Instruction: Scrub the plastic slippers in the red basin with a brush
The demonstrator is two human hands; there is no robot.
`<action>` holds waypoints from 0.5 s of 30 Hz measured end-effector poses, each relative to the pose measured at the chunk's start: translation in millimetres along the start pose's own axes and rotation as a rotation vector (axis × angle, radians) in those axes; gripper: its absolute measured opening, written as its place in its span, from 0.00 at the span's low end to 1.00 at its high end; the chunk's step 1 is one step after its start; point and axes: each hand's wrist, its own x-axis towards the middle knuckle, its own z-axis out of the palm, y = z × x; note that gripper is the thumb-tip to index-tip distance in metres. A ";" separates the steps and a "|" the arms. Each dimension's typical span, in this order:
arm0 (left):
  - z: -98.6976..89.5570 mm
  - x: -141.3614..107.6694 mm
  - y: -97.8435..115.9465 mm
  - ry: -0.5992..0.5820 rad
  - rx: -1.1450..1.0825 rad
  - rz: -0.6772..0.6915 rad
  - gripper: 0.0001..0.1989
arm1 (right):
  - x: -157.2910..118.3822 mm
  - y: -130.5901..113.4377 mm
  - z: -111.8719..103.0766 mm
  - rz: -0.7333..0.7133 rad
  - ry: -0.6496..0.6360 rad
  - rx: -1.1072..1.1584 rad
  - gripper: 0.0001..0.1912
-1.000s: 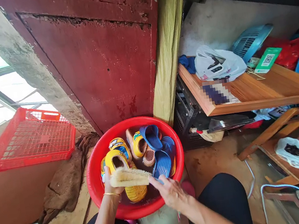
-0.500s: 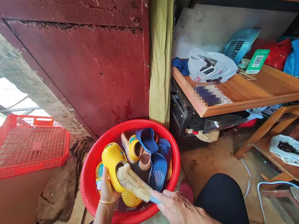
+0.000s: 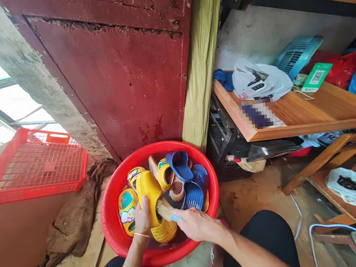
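Observation:
Over a red basin (image 3: 111, 222) of water and footwear, my left hand (image 3: 142, 218) grips a yellow clog (image 3: 148, 190) by its left side. My right hand (image 3: 192, 223) is closed round the blue handle of a brush (image 3: 164, 209), whose bristles reach into the clog's opening. Blue slippers (image 3: 180, 165) lie on the right inside the basin, beside a yellow shoe (image 3: 164, 174) with a coloured pattern. Another yellow shoe (image 3: 128, 207) rests by the left wall of the basin. A yellow sole (image 3: 164, 231) shows below the held clog.
A red crate (image 3: 50, 164) stands at the left, with a brown cloth (image 3: 74, 219) beside it. Behind the basin is a red door (image 3: 118, 84). On the right are a wooden shelf (image 3: 316, 125) holding bags and a blue fan (image 3: 299, 54), and a low stool with a white bag (image 3: 354, 188).
The brush has gone deeper into the clog, hiding most of its bristles. My right hand is closer to my left hand, and the clog is more upright. The view has shifted slightly.

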 end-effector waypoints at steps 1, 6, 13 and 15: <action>-0.9 2.2 -0.7 0.008 0.017 0.014 0.30 | -6.0 2.7 -7.8 0.016 -0.073 -0.015 0.22; 1.8 -2.4 -1.2 -0.066 0.083 0.031 0.34 | -27.7 14.8 -35.4 0.065 -0.403 -0.061 0.17; 4.7 -16.6 16.3 -0.162 0.318 0.282 0.33 | -51.5 37.1 -61.6 0.066 -0.300 -0.123 0.16; 6.2 -17.8 21.4 -0.163 0.297 0.239 0.34 | -60.3 47.7 -60.3 0.047 -0.142 -0.031 0.18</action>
